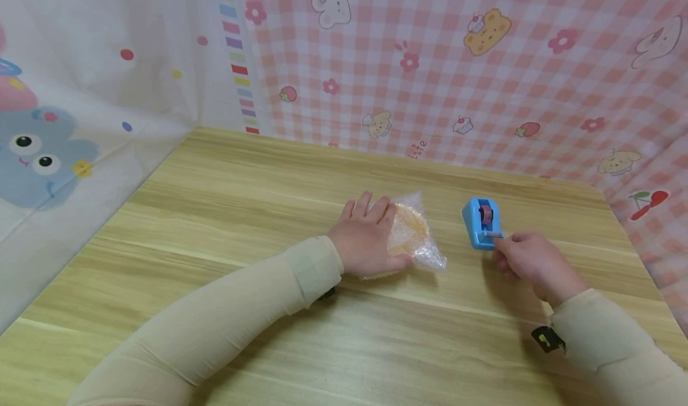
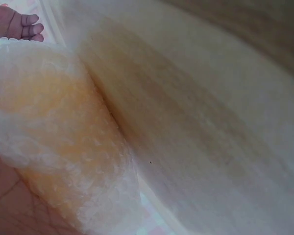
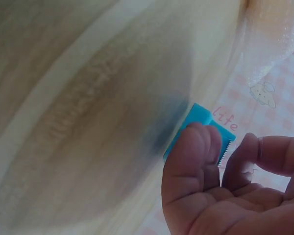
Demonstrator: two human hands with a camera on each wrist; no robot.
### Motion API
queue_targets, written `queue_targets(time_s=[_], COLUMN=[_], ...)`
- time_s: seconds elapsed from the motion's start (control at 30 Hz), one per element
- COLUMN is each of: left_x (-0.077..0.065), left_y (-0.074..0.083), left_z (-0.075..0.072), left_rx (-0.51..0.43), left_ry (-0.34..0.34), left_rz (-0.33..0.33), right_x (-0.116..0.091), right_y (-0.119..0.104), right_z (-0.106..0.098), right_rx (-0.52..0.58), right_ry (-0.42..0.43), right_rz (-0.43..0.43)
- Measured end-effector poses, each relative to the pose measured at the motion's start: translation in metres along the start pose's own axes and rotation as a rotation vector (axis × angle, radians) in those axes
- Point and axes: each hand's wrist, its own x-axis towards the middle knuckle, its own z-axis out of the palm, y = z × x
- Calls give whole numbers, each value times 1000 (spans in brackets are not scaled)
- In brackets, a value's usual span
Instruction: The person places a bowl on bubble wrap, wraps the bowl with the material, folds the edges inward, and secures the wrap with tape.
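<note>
My left hand (image 1: pixel 360 239) rests on a bubble-wrapped package (image 1: pixel 411 230), its fingers straight and spread. Something round and yellow-orange shows through the clear wrap, and the left wrist view has the package (image 2: pixel 63 117) close up beside the palm (image 2: pixel 19 205). To the right stands a blue tape dispenser (image 1: pixel 473 230) with a reddish roll of tape (image 1: pixel 486 215). My right hand (image 1: pixel 529 263) is at the dispenser's cutter end, fingers bent. In the right wrist view its fingers (image 3: pixel 183 161) overlap the blue dispenser (image 3: pixel 198 116) near the serrated cutter; I cannot tell whether they pinch a tape end.
A wood-grain table (image 1: pixel 322 346) bears everything. Behind it hangs a pink checked cloth (image 1: pixel 430 89) with cartoon prints, and a white printed cloth (image 1: pixel 150 77) hangs at the left. Dark wrist devices (image 1: pixel 548 338) sit under the sleeves.
</note>
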Motion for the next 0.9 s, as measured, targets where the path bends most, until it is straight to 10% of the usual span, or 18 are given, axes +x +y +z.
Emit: queue_targets(time_s=[0.9], left_x=[1], left_y=[0], left_z=[1], left_rx=[-11], left_ry=[1], left_rz=[1], right_x=[9], right_y=[7], right_z=[-3], right_rx=[-9], right_ry=[-67], right_rz=[36])
